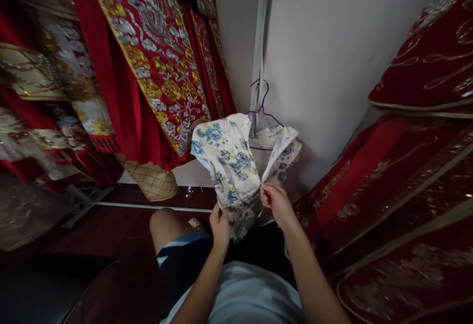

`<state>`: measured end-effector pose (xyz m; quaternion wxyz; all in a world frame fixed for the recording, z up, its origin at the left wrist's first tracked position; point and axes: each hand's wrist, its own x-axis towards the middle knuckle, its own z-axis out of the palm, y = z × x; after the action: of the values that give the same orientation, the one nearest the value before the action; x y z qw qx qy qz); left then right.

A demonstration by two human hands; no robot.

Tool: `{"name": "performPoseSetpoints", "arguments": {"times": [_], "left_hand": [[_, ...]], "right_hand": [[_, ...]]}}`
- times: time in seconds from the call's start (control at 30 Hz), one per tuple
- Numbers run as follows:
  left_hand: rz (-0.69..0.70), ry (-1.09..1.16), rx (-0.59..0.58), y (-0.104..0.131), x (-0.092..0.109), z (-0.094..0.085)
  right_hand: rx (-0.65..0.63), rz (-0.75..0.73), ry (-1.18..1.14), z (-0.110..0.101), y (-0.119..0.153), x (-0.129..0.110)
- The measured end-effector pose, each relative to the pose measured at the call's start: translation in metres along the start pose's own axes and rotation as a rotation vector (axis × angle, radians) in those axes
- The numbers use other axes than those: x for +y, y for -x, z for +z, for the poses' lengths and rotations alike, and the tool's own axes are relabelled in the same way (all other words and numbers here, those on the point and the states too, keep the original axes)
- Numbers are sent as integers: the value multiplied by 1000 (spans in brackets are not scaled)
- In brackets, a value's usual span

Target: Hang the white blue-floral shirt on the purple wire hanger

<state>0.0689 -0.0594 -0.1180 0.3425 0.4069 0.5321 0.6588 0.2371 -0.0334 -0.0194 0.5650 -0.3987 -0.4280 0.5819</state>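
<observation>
- Plain grey wall (314,58) at 12 to 2 o'clock; shiny dark red floor (121,235) at 8 o'clock.
- Pale grey vertical strip (259,33) at 12 o'clock, against the wall.
- Thin purple hanger (263,110) just past 12 o'clock, hook up by the strip, arms inside the garment's shoulders.
- Cream cloth garment printed with blue flowers (229,151) hangs on the hanger, mid-view; V-shaped front opening faces 12 to 1 o'clock, lower part bunched and shadowed toward 6 o'clock.
- Right hand (276,203) at 4 to 5 o'clock: thumb and fingers pinched together on the garment's edge, at the foot of the V.
- Left hand (220,225) between 6 and 7 o'clock: fingers clamped on the garment's lower side edge.
- Hands apart from each other, fabric between.
- Red garments with silver and gold embroidery (155,58) hang at 9 to 11 o'clock.
- Gold cloth piece with crisscross lines (153,181) below them, 8 to 9 o'clock.
- White metal bar (148,207) low at 8 o'clock, just above floor.
- Dark red embroidered garments (417,73) at 2 to 4 o'clock, partly blurred.
- Person's pale shirt (254,294) at 6 o'clock; dark shorts with light stripes (185,255) at 7 o'clock.
</observation>
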Motion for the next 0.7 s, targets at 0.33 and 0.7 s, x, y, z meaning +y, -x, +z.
{"name": "performPoseSetpoints", "arguments": {"times": [0.33, 0.7], "left_hand": [[543, -194, -263, -10, 49, 49], [622, -453, -519, -24, 45, 54]], "right_hand": [[-36, -3, 70, 12, 11, -8], [4, -68, 78, 21, -75, -93]]}}
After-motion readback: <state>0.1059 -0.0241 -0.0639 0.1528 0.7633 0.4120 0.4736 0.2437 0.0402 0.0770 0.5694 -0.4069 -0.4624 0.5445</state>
